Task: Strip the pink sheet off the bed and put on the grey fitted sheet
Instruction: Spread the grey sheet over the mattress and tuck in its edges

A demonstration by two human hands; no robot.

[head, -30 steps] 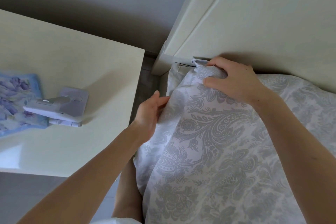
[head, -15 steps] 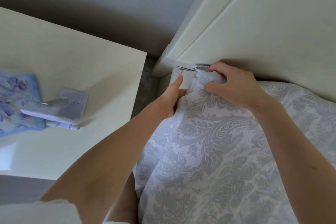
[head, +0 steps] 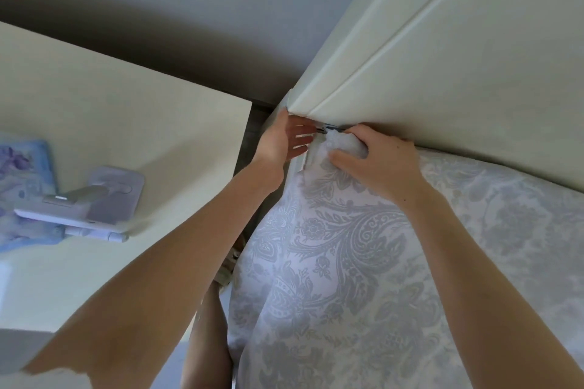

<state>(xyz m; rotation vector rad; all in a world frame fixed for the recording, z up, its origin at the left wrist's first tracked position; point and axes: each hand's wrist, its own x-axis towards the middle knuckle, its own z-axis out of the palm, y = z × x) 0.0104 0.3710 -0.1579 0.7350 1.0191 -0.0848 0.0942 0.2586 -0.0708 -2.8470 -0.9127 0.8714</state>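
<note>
While the right hand (head: 379,167) is keeping its grip on the bunched corner of the grey fitted sheet (head: 347,262), the left hand (head: 281,140) is leaving the sheet's side fold, where it was a second ago, and is reaching farther, up to the gap under the headboard (head: 442,73). Its fingers are lying straight and slightly spread, holding nothing, with the tips pointing right toward a small dark metal fitting (head: 325,129) at the bed's far left corner. The right hand's fingers and thumb are curling round the puckered fabric just below the headboard's lower edge. The sheet is covering the bed from that corner rightward and nearer, and is draping down the left side. Left of the bed, a cream bedside table (head: 126,123) is carrying a lilac phone stand (head: 104,199) and a blue floral pad (head: 22,174). The headboard is overhanging the corner and crowding both hands.
</note>
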